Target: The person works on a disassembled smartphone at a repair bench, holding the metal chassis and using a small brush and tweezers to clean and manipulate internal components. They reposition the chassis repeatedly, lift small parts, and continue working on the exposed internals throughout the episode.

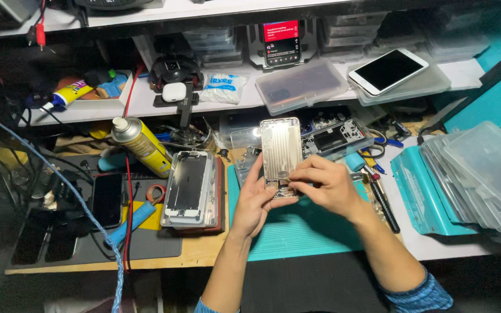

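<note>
A silver metal phone panel (281, 149), rectangular with rounded corners and faint vertical sheen, is held upright at the centre of the frame above a teal work mat (302, 229). Its lower left edge is grasped by the left hand (256, 200), fingers wrapped behind it, while its bottom end is pinched by the fingertips of the right hand (323, 184). A stack of phone screens (191, 188) and a yellow spray can (141, 146) are seen left of centre.
</note>
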